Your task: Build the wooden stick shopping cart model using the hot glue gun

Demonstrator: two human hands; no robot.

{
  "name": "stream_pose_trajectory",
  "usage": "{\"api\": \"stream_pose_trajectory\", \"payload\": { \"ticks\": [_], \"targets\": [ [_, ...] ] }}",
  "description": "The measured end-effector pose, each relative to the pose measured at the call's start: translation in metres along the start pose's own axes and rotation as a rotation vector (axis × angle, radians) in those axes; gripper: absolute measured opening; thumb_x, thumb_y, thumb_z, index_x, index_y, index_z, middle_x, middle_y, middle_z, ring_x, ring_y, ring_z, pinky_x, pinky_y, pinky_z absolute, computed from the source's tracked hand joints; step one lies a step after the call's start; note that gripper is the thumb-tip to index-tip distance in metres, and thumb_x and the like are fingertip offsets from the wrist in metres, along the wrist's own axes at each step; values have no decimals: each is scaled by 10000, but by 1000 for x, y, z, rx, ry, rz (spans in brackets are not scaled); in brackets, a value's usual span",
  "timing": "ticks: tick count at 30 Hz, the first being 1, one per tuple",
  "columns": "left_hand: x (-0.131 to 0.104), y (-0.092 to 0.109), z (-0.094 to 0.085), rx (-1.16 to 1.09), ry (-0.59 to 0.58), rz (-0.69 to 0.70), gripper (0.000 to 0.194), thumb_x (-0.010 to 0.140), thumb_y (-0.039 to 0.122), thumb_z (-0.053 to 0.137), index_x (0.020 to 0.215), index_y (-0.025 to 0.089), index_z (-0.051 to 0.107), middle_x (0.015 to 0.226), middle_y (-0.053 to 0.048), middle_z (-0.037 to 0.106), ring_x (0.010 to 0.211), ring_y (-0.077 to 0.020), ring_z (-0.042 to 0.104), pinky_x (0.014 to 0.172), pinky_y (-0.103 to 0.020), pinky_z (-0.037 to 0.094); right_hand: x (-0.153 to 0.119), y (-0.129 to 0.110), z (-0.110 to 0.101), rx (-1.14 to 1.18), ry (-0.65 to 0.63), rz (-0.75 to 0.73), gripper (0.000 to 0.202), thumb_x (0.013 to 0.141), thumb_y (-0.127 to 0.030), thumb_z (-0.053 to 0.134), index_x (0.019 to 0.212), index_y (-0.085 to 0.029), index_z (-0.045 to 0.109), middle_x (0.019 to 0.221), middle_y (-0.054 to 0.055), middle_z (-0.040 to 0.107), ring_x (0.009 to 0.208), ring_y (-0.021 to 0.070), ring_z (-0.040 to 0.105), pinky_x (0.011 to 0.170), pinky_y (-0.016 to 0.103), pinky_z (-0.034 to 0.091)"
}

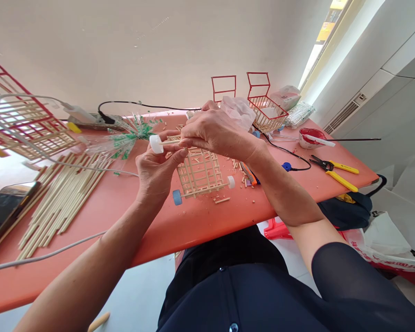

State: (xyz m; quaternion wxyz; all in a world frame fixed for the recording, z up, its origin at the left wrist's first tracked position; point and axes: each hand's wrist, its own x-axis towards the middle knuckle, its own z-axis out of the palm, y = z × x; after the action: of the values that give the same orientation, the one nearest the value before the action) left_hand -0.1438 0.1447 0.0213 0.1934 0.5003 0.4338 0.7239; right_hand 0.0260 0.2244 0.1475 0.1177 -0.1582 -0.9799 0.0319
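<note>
My left hand [157, 170] is closed around a thin wooden stick [171, 142] whose left end carries a white bottle cap [156, 144]. My right hand [210, 129] pinches the same stick from above, close to the left thumb; its far end is hidden by my fingers. Just beneath both hands a lattice cart frame [200, 173] of wooden sticks lies on the table. Along its near edge runs a stick with a blue bottle cap [177, 197] at the left and another white cap [231, 182] at the right.
Loose sticks [60, 198] and a phone [10, 210] lie on the orange table [131, 230] at left, beside a red-edged stick model [31, 120]. Rightward are an orange cutter [251, 174], yellow-handled pliers [335, 170], a red paint bowl [311, 138], and small red-framed carts [268, 110]. Cables cross the table.
</note>
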Motion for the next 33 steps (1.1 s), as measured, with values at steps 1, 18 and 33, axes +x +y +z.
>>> {"api": "stream_pose_trajectory", "payload": {
  "ticks": [1, 18, 33],
  "targets": [
    [0, 0, 0, 1, -1, -1, 198, 792, 425, 999, 817, 295, 851, 1089, -55, 775, 1050, -244, 727, 738, -331, 587, 0, -1, -1, 3, -5, 5, 393, 1154, -335, 476, 811, -211, 622, 879, 15, 704, 865, 182, 544, 1049, 388, 318],
    [0, -2, -1, -2, 4, 17, 215, 782, 456, 1009, 836, 299, 872, 1039, -52, 761, 1044, -228, 721, 714, -299, 569, 0, -6, -5, 20, -29, 38, 397, 1156, -366, 501, 824, -203, 647, 887, 13, 705, 870, 176, 566, 1059, 396, 306],
    [0, -4, -1, -20, -6, 9, 190, 782, 426, 1007, 830, 299, 875, 1064, -53, 763, 1004, -218, 715, 692, -293, 553, 0, -3, -1, 23, -2, 11, 397, 1155, -332, 509, 803, -196, 630, 862, 17, 704, 841, 169, 537, 1048, 407, 309]
  ]
}}
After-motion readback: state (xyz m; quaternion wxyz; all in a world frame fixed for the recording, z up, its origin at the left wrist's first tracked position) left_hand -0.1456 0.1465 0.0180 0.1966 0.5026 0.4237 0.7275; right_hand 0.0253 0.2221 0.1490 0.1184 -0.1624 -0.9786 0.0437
